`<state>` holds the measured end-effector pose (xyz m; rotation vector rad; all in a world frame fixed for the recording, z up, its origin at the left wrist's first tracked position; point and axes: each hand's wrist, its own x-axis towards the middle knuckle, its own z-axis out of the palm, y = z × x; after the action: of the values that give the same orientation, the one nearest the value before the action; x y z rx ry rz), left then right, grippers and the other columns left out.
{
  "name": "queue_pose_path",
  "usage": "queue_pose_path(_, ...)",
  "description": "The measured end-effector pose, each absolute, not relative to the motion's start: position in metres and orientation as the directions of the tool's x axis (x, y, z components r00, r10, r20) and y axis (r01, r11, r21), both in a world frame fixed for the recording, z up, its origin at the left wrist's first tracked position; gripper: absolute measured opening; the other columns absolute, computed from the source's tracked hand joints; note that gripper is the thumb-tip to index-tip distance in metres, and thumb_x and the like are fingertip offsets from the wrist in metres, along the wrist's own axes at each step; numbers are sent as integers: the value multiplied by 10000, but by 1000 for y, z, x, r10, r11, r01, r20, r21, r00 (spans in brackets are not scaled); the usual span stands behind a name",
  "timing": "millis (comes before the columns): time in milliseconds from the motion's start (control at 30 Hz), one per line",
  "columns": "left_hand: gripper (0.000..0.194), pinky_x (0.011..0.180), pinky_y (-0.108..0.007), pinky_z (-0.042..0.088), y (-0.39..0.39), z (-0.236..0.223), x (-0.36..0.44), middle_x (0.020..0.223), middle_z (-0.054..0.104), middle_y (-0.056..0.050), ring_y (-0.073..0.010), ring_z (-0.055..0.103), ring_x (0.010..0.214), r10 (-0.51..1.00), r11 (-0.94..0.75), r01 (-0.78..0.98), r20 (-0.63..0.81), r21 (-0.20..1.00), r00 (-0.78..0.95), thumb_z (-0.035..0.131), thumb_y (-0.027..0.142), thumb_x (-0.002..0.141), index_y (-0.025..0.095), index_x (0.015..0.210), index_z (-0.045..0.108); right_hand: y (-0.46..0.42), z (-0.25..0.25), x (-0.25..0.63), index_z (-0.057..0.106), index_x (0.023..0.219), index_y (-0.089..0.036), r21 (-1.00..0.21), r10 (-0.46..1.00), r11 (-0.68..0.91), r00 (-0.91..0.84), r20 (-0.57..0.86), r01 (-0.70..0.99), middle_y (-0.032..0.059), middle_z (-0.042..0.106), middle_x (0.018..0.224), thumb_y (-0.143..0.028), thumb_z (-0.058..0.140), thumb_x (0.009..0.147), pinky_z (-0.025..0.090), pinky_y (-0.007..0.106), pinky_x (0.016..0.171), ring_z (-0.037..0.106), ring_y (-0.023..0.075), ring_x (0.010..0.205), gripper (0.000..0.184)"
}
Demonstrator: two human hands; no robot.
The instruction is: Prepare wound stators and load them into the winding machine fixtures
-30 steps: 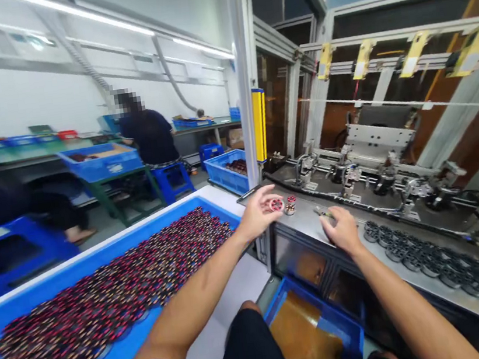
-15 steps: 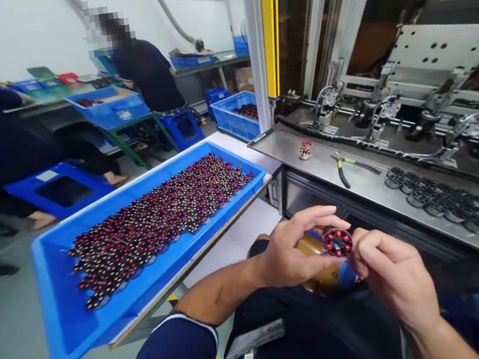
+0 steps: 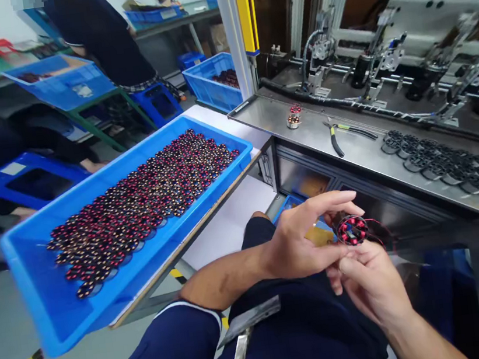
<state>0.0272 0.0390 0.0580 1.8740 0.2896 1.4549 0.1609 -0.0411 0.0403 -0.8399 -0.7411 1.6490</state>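
Observation:
A small round motor stator (image 3: 351, 229) with red coil windings and a dark rim is held between the thumb and fingers of my left hand (image 3: 298, 239). Thin red wires (image 3: 377, 231) loop out from its right side. Just below the stator is my right hand (image 3: 371, 277), its thumb and fingers closed close to the left thumb. Whatever lies in that right-hand pinch is hidden. On the left, a long blue tray (image 3: 33, 289) holds rows of similar stators (image 3: 141, 204).
On the metal ledge are two stators (image 3: 294, 118), green-handled cutters (image 3: 339, 134) and a row of black ring-shaped parts (image 3: 454, 166). Behind stands a machine (image 3: 400, 58) with a yellow bar (image 3: 246, 11) at its left. A co-worker (image 3: 97, 39) sits beyond the tray.
My right hand has moved from the stator's right side to beneath it. The stator has shifted slightly right and up, and its red wires now show. The whole view has shifted.

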Motion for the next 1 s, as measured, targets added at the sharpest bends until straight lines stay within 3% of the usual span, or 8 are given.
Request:
queue_pose_path(233, 704, 820, -287, 609, 43, 54, 24, 1113, 749, -113, -185, 732, 922, 597, -747, -141, 749, 649, 287, 826, 160, 759, 178, 1391, 515, -40, 50, 159, 753, 840, -169, -802, 982, -188, -120, -145, -567, 46, 737, 712, -339, 870, 728, 563, 188, 504, 658, 109, 556, 235)
queue_pose_path(433, 695, 817, -274, 604, 47, 50, 27, 1113, 748, -98, -174, 727, 916, 617, -737, -131, 739, 663, 272, 818, 147, 760, 194, 1386, 520, -42, 44, 157, 740, 811, -194, -797, 974, -224, -119, -190, -561, 5, 685, 579, -284, 838, 769, 482, 130, 416, 589, 71, 441, 140)
queue_pose_path(567, 747, 873, -267, 592, 49, 49, 25, 1169, 745, -106, -176, 736, 979, 706, -571, -261, 627, 779, 329, 849, 173, 750, 204, 1399, 480, -59, 32, 173, 763, 879, -217, -877, 977, -198, -165, -139, -438, 5, 682, 552, -273, 776, 841, 419, 119, 391, 540, 55, 386, 69)
queue_pose_path(633, 753, 912, -279, 585, 49, 50, 23, 1223, 729, -124, -190, 731, 1041, 720, -449, -350, 565, 822, 403, 836, 169, 769, 217, 1413, 451, -61, 30, 186, 768, 895, -219, -929, 973, -177, -202, -114, -326, 14, 695, 585, -264, 770, 847, 468, 160, 446, 581, 78, 435, 66)
queue_pose_path(767, 696, 950, -293, 561, 47, 52, 21, 1364, 649, -152, -186, 700, 1123, 659, -274, -446, 505, 852, 558, 715, 98, 865, 267, 1460, 395, -46, 43, 211, 752, 974, -218, -969, 992, -47, -122, -18, -241, 40, 708, 729, -459, 713, 875, 535, 263, 622, 642, 143, 633, 264)
queue_pose_path(833, 698, 969, -310, 545, 45, 51, 22, 1389, 623, -153, -192, 674, 1161, 623, -235, -438, 480, 868, 618, 674, 82, 883, 282, 1480, 372, -36, 53, 217, 733, 914, -202, -975, 995, -6, -101, 17, -220, 36, 671, 711, -549, 644, 898, 501, 270, 621, 604, 145, 639, 358)
queue_pose_path(900, 734, 962, -313, 539, 42, 49, 25, 1379, 608, -143, -197, 665, 1153, 622, -219, -420, 458, 881, 636, 699, 82, 855, 287, 1482, 376, -30, 60, 217, 688, 776, -192, -986, 994, -37, -111, -19, -165, 14, 617, 642, -502, 637, 921, 456, 259, 614, 553, 127, 616, 346)
queue_pose_path(1000, 819, 860, -243, 546, 40, 44, 30, 1240, 623, -76, -133, 690, 966, 686, -208, -424, 441, 881, 579, 816, 74, 741, 299, 1436, 445, -29, 62, 209, 613, 644, -185, -985, 991, -90, -113, -73, -148, -4, 573, 593, -398, 651, 934, 406, 246, 608, 500, 107, 598, 362)
